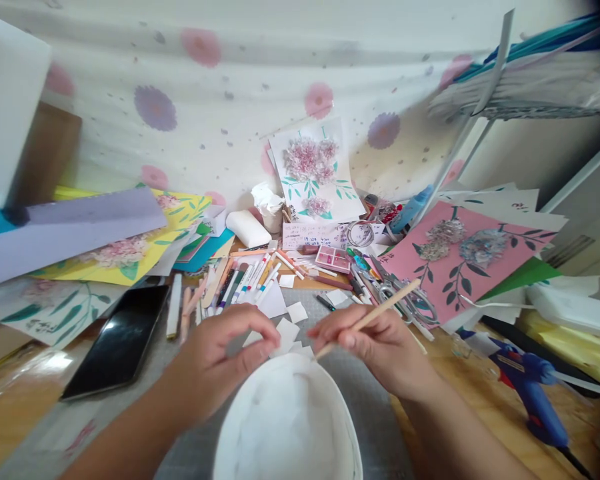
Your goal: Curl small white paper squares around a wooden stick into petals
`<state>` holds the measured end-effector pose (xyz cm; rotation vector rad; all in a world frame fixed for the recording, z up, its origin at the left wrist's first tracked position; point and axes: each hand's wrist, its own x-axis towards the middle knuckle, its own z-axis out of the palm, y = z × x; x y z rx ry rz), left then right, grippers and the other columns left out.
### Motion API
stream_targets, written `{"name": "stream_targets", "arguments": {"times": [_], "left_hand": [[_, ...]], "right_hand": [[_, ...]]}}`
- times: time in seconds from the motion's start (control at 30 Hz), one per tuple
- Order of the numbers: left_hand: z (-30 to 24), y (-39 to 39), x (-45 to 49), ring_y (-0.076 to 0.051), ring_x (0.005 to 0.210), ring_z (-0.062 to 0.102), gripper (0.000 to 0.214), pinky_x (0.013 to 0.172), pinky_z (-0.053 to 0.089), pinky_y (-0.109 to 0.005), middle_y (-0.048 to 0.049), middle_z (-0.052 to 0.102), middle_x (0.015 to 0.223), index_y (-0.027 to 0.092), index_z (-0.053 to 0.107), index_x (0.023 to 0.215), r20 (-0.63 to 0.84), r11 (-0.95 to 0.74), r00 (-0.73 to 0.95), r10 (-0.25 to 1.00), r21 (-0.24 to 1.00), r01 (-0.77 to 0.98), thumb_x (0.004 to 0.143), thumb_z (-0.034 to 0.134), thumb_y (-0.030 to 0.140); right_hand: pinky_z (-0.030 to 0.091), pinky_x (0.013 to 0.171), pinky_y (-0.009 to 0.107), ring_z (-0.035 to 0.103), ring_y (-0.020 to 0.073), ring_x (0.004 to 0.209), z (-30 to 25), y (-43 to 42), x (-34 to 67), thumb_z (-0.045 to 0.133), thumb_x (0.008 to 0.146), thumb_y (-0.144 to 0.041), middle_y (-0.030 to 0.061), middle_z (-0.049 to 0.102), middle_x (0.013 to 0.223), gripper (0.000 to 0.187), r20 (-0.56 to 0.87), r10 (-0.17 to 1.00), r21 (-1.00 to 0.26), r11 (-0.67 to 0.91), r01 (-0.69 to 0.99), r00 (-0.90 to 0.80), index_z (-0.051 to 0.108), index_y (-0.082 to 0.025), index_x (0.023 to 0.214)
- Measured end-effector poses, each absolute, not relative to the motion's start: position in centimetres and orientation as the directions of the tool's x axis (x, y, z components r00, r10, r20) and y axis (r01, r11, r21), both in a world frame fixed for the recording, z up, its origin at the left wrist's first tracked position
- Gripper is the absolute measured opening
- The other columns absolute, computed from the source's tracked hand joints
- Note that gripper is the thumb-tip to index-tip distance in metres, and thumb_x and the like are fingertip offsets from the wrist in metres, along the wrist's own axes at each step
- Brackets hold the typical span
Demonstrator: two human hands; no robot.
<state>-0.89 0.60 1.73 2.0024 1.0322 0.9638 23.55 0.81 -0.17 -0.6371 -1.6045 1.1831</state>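
Observation:
My right hand (375, 343) grips a thin wooden stick (387, 303) slantwise. Its lower end points down at the far rim of a white oval bowl (290, 417). My left hand (235, 353) is just across from it, thumb and forefinger brought together by the bowl's far left rim. Whatever may be between those fingertips is too small to make out. Small white paper squares (297, 312) lie just beyond the bowl, between both hands, some overlapping. The bowl's inside shows faint grey smears.
A black phone (117, 340) lies on the left. Markers (250, 280) and scissors (405, 293) crowd the middle. Flower pictures on yellow paper (80, 263), pink paper (440, 213) and white paper (280, 153) stand around. A blue glue gun (525, 380) lies at right.

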Motion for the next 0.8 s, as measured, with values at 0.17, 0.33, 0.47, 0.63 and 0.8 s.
{"name": "stream_targets", "arguments": {"times": [0.17, 0.33, 0.47, 0.63, 0.8], "left_hand": [[0.4, 1.8, -0.8, -0.021, 0.079, 0.063, 0.017, 0.073, 0.047, -0.028, -0.0008, 0.069, 0.077, 0.022, 0.067, 0.083, 0.247, -0.278, 0.13, 0.96, 0.888, 0.366, 0.09, 0.056, 0.032], [-0.8, 2.9, -0.5, -0.021, 0.077, 0.065, 0.014, 0.07, 0.05, -0.029, -0.0012, 0.067, 0.076, 0.019, 0.065, 0.086, 0.146, -0.16, 0.068, 0.987, 0.942, 0.295, 0.087, 0.057, 0.03], [-1.1, 3.1, -0.5, -0.021, 0.078, 0.066, 0.014, 0.07, 0.05, -0.03, -0.0018, 0.067, 0.077, 0.019, 0.065, 0.089, 0.121, -0.131, 0.055, 0.991, 0.95, 0.282, 0.088, 0.055, 0.029], [-1.2, 3.0, -0.6, -0.021, 0.078, 0.065, 0.013, 0.068, 0.05, -0.029, -0.0025, 0.069, 0.08, 0.019, 0.066, 0.089, 0.085, -0.103, 0.074, 0.994, 0.95, 0.295, 0.087, 0.057, 0.029], [-1.7, 3.4, -0.6, -0.021, 0.078, 0.063, 0.012, 0.069, 0.048, -0.029, -0.0019, 0.069, 0.081, 0.02, 0.066, 0.086, 0.088, -0.114, 0.089, 0.992, 0.928, 0.354, 0.086, 0.058, 0.028]], "right_hand": [[0.056, 0.079, 0.038, 0.072, 0.0221, 0.083, -3.9, 3.6, 22.8, 0.064, 0.09, -0.038, 0.008, 0.077, 0.085, 0.023, 0.401, 0.892, -0.902, 0.425, 0.082, -0.209, 0.075, -0.02, 0.083], [0.057, 0.075, 0.035, 0.073, 0.0224, 0.082, -6.2, 4.3, 20.4, 0.054, 0.093, -0.049, 0.0098, 0.078, 0.082, 0.039, 0.382, 0.859, -0.862, 0.464, 0.203, -0.34, 0.075, -0.017, 0.083], [0.046, 0.096, 0.047, 0.073, 0.0227, 0.079, -6.6, 4.4, 19.2, 0.057, 0.092, -0.047, 0.0058, 0.078, 0.079, 0.033, 0.371, 0.799, -0.802, 0.532, 0.272, -0.473, 0.074, -0.021, 0.079], [0.053, 0.078, 0.039, 0.071, 0.0233, 0.078, -6.9, 4.9, 19.5, 0.051, 0.095, -0.043, 0.0108, 0.077, 0.08, 0.035, 0.37, 0.807, -0.771, 0.543, 0.332, -0.46, 0.073, -0.019, 0.082], [0.054, 0.074, 0.035, 0.071, 0.0218, 0.08, -6.8, 4.9, 19.9, 0.045, 0.099, -0.044, 0.0127, 0.076, 0.086, 0.04, 0.371, 0.823, -0.787, 0.524, 0.326, -0.43, 0.072, -0.016, 0.089]]}}
